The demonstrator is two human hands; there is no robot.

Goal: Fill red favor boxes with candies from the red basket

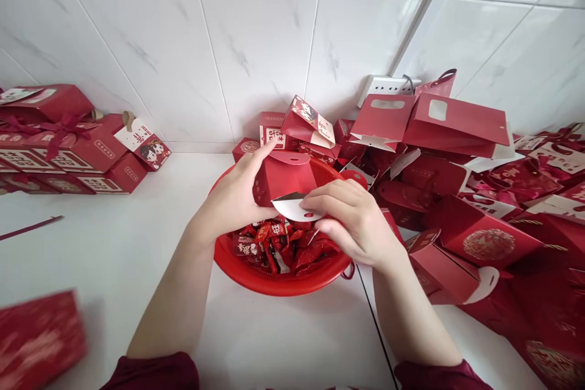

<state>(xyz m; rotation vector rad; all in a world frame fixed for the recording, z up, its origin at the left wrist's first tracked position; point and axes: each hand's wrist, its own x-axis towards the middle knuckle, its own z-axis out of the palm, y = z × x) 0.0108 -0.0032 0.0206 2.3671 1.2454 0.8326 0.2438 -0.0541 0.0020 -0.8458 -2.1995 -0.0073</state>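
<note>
Red gift box (292, 178) held up between the two hands, and what a crowd around it! A big heap of cartons (487, 247) sprawls beyond the right hand, while the red basket (283, 286) sits beneath both. Now the box itself: it appears to be thin card, so probably light, stiff along its folds, a touch slick, easily creased by a hard squeeze. Left hand (238, 192) spans wide, gripping its left side; side walls look the safest hold. Right hand (359, 214) goes narrow, pinching the white-faced flap (286, 210), best taken gently near its edge. Just under the fingers, small wrapped packets (278, 231) fill the basket.
</note>
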